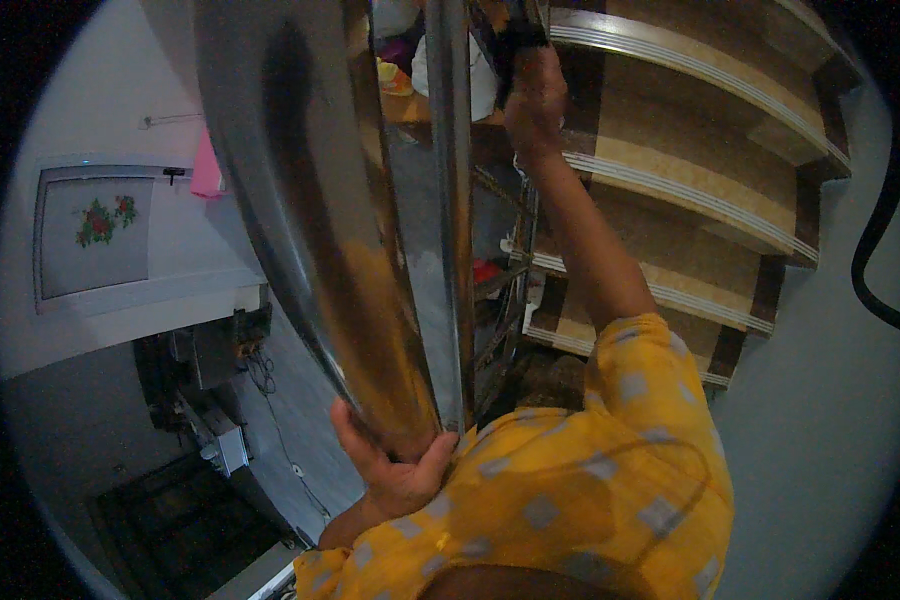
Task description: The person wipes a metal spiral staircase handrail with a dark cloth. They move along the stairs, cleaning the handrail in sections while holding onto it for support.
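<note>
A broad, shiny metal handrail [307,187] runs from the top of the view down towards my body. My left hand [401,472] grips its near end, with thumb and fingers on opposite sides. My right arm reaches up and away, and my right hand [536,105] is closed around a dark object [523,41], perhaps a cloth. That object lies against the railing's dark upright parts, and its full shape is hidden. Beside the handrail runs a thinner metal rail [450,187].
Tan stair treads [682,187] with ribbed metal nosings lie on the right, by a grey wall [810,420]. Through the railing show a white bag [457,75] and a red item [486,270]. Lower left are a door [94,232], a pink cloth [208,169] and a cable [277,420] on the floor.
</note>
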{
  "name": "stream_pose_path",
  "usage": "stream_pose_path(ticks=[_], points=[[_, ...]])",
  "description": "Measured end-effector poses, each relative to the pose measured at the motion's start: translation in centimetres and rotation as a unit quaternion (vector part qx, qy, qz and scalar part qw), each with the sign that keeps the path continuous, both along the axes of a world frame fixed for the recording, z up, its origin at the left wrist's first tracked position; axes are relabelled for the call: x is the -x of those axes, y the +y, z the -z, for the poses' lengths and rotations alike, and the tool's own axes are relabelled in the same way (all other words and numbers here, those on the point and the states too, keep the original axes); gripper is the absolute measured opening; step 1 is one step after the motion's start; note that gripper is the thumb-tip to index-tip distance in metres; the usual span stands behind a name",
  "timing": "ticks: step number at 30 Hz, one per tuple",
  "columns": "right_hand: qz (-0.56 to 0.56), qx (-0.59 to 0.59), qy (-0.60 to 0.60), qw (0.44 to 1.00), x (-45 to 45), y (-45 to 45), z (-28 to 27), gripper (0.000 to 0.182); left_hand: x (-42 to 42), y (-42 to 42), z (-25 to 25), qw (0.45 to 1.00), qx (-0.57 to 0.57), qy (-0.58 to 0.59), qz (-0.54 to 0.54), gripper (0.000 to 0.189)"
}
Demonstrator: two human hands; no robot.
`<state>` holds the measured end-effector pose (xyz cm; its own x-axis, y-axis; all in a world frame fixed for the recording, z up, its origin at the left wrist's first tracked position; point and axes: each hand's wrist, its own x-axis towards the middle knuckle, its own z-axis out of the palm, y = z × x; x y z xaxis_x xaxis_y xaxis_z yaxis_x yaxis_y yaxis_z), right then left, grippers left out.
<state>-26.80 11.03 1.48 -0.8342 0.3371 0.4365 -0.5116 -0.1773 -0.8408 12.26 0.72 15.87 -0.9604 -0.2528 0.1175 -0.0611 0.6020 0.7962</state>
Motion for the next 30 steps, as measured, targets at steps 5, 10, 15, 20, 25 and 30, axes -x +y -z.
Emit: stream_pose_path(ticks=[5,10,15,20,25,30], points=[[0.050,-0.062,0.048,0.996,1.2,-1.1,-3.8,0.042,-0.7,0.0,-0.2,1.000,-0.003,0.003,0.002,0.116],[0.078,-0.114,0.082,0.987,0.7,-0.7,-2.8,0.041,-1.2,-0.1,-0.1,0.998,-0.050,0.029,0.007,0.117],[0.100,-0.135,0.076,0.983,0.8,-0.9,-2.2,0.043,-1.6,-0.8,-0.1,0.998,-0.033,0.029,0.033,0.118],[0.106,-0.138,0.091,0.981,0.8,-0.9,-2.4,0.042,-2.0,-0.5,0.1,0.998,-0.046,0.034,0.020,0.117],[0.116,-0.137,0.087,0.980,0.5,-0.7,-2.6,0.043,-2.2,-0.5,0.0,0.998,-0.045,0.035,0.023,0.117],[0.104,-0.140,0.068,0.982,0.4,-0.7,-2.5,0.044,-2.6,-0.2,-0.2,0.998,-0.056,0.026,0.009,0.116]])
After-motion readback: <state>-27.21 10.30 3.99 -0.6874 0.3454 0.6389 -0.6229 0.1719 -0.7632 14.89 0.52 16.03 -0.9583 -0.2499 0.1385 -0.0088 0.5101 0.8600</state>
